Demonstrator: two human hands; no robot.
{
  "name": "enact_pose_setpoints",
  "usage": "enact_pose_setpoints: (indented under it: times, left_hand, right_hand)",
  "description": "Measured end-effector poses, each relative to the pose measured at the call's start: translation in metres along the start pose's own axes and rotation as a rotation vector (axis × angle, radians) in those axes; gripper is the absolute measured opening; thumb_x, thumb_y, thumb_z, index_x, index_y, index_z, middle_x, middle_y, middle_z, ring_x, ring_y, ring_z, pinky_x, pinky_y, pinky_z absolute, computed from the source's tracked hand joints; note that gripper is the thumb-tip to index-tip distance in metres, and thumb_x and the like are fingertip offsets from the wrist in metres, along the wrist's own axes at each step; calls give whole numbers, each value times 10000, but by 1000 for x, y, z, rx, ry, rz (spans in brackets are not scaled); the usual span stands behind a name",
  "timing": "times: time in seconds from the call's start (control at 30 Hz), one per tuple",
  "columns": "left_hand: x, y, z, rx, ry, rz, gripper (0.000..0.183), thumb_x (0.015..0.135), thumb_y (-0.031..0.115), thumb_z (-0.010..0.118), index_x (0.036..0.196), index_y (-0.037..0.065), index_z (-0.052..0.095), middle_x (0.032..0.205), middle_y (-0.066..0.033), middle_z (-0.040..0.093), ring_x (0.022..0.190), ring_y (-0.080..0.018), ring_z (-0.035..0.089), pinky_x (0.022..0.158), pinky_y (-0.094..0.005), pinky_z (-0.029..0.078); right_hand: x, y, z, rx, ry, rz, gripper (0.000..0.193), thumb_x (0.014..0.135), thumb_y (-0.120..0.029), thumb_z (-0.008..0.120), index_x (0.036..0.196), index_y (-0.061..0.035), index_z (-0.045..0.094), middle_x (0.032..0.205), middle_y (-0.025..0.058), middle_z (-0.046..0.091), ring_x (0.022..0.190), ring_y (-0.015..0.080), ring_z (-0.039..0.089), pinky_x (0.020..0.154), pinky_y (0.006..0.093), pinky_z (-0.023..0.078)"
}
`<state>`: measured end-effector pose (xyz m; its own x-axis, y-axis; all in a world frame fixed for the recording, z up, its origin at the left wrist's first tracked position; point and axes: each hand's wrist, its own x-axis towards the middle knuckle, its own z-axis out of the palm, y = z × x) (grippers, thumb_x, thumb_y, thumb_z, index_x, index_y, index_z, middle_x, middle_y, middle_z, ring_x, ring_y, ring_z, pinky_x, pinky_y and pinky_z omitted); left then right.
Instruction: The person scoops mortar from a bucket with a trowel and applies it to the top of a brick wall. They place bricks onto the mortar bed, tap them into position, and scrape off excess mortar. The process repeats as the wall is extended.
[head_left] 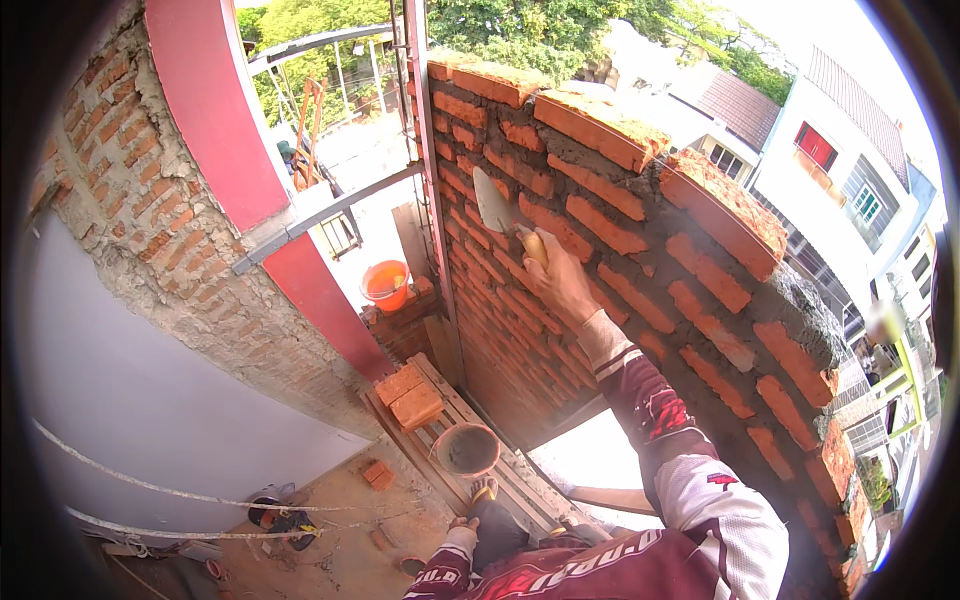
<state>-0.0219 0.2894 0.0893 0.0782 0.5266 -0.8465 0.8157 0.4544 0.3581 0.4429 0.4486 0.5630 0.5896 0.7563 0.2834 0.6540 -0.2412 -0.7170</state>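
Right hand point(568, 284): raised in front of the brick wall point(632, 295), fingers wrapped firmly around the wooden handle of a trowel point(492, 203). Arm reaches up and away from the body, forearm slanting to the left across the wall's face; sleeve point(665, 410) maroon and white, cuff stopping at the wrist. Back of the hand is turned largely toward the viewer. Trowel lies before the upper part of the wall, toward its left end, blade tip pointing up and left; contact between blade and wall not resolved.

Left hand point(461, 535): low, well apart from the wall and to its left, beside the person's leg. Fingers look bent; how far they are curled, and whether they hold anything, I can't make out.

Around the wall: a row of bricks point(600, 125) runs along its top. Grey mortar fills the joints. Left of its foot, wooden planks point(515, 482) carry a round bucket point(467, 450) with grey material inside; a few stacked bricks point(410, 397) sit just beyond the bucket. An orange bucket point(386, 284) stands near the wall's left end, past an upright metal post point(425, 160).
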Motion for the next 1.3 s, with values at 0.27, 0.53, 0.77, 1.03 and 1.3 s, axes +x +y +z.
enact_pose_setpoints:
  times: [0.27, 0.53, 0.77, 1.03, 1.3]
  left_hand:
    - [47, -33, -100, 340, -37, -37, 430, 1013, 391, 534, 1318, 94, 601, 1206, -138, 700, 1125, -264, 663, 914, -412, 543]
    - [85, 24, -135, 547, 65, 28, 402, 985, 377, 536, 1258, 116, 675, 1235, -127, 699, 1155, -307, 659, 943, -422, 542]
    - [70, 50, -77, 888, -125, 492, 351, 921, 333, 600, 1179, 130, 724, 1193, -129, 717, 1095, -316, 683, 912, -437, 551]
    - [8, 32, -33, 1216, -199, 562, 417, 965, 393, 573, 1237, 101, 696, 1236, -157, 700, 1173, -308, 659, 921, -407, 536]
    - [2, -7, -40, 832, -203, 343, 392, 951, 321, 542, 1262, 135, 693, 1263, -157, 684, 1200, -311, 641, 1007, -425, 509]
  right_hand:
    - [1, -31, -61, -9, 337, -33, 603, 947, -242, 630, 1490, -43, 460, 1149, 274, 685, 1072, 434, 662, 908, 443, 505]
    - [-67, -24, -106, -124, 347, 52, 621, 942, -297, 643, 1508, -115, 466, 1124, 242, 687, 1016, 423, 661, 875, 476, 506]
    - [-141, -20, -170, -140, 376, 1, 588, 919, -202, 679, 1455, -24, 517, 1165, 256, 693, 1021, 341, 700, 897, 372, 519]
    - [-210, -19, -228, -17, 368, 59, 576, 922, -182, 675, 1451, -11, 521, 1015, 207, 690, 915, 296, 693, 827, 372, 529]
    - [-270, -9, -289, -267, 338, 50, 566, 892, -159, 700, 1427, -39, 562, 975, 174, 684, 843, 294, 664, 791, 367, 516]
